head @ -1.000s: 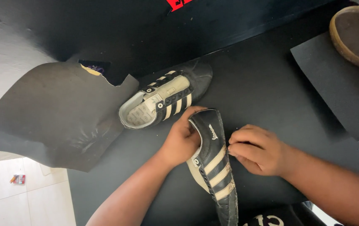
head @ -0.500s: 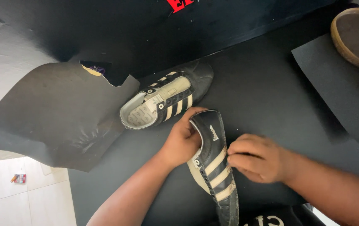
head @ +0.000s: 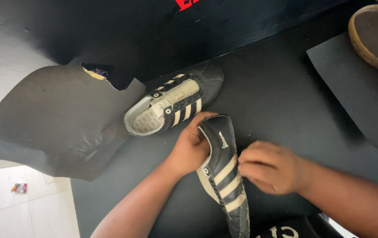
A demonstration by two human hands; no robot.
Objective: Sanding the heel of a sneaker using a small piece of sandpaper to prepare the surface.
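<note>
Both hands, L (head: 192, 147) & R (head: 272, 167), clamp black striped shoe (head: 224, 176); long axis near-vertical, heel away from the person.

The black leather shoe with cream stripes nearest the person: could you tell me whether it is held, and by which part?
Yes. The left hand grips the black leather shoe with cream stripes at its heel opening, and the right hand touches its striped side.

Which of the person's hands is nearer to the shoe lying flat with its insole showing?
Left. The left hand grips the held shoe just below the flat shoe; the right hand is farther off, beyond the held shoe.
</note>
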